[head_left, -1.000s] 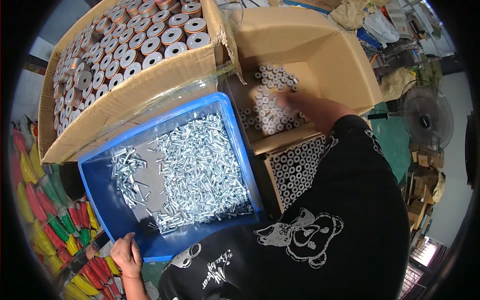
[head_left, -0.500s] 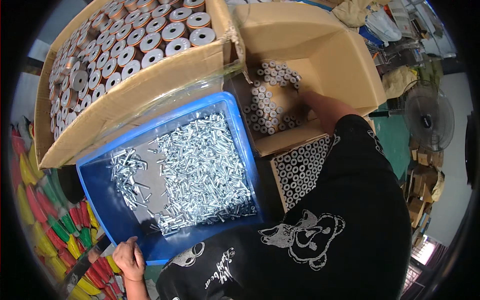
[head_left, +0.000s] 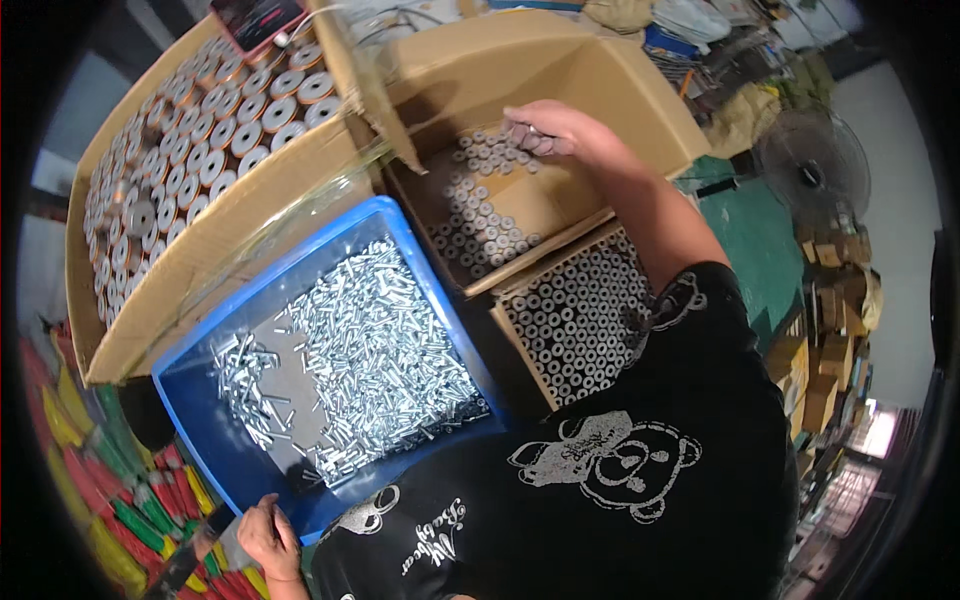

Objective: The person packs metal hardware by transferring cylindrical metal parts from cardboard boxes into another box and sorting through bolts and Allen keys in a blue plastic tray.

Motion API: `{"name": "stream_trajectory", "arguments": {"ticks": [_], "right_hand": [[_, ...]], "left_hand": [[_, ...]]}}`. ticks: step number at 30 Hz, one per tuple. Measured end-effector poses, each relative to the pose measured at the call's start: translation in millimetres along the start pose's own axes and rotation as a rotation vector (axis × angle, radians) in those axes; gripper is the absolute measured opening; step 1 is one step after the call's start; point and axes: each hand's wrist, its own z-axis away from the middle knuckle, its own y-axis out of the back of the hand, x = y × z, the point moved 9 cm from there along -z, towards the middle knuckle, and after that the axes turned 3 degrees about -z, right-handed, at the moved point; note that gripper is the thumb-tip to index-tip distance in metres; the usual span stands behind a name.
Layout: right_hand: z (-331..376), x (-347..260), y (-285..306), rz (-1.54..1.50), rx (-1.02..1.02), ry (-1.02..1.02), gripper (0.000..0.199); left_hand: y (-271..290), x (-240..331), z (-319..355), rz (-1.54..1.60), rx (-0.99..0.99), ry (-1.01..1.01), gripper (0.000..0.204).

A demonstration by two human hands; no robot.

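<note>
My right hand (head_left: 540, 132) is over the far part of an open cardboard box (head_left: 640, 120), its fingers curled and pressed together; whatever they may hold is hidden. Below it, small grey metal cylinders with centre holes (head_left: 480, 215) stand upright in groups on the box's bottom. My left hand (head_left: 268, 538) is closed at the near left corner of a blue plastic bin (head_left: 205, 450), fingers curled against its rim. Inside the bin lie many shiny metal bolt-like pins (head_left: 380, 350), with a smaller heap (head_left: 250, 385) apart at the left.
A large carton (head_left: 240, 225) of bigger cylinders stands at far left, a phone (head_left: 258, 22) on top. Another box of upright ring-ended cylinders (head_left: 580, 320) sits near my right arm. Coloured bundles (head_left: 130, 500) lie at left; a fan (head_left: 815, 165) stands at right.
My right hand has lifted from the box's right side and moved up and left over the cylinders. The view has shifted, bringing the phone in. My left hand remains at the bin corner.
</note>
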Motion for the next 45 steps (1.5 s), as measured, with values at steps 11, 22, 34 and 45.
{"name": "stream_trajectory", "arguments": {"ticks": [11,22,34,45], "right_hand": [[261,75,56,-0.529,0.301,0.229,0.026],[360,250,81,0.972,0.905,0.130,0.024],[319,206,39,1.390,0.804,-0.221,0.023],[315,211,39,1.446,0.615,-0.239,0.028]], "left_hand": [[-8,-14,-3,0.141,-0.019,0.033,0.015],[-5,2,-10,0.135,0.064,-0.086,0.014],[5,7,-5,0.161,0.095,-0.111,0.013],[-7,-14,-5,0.173,0.063,-0.025,0.012]]}}
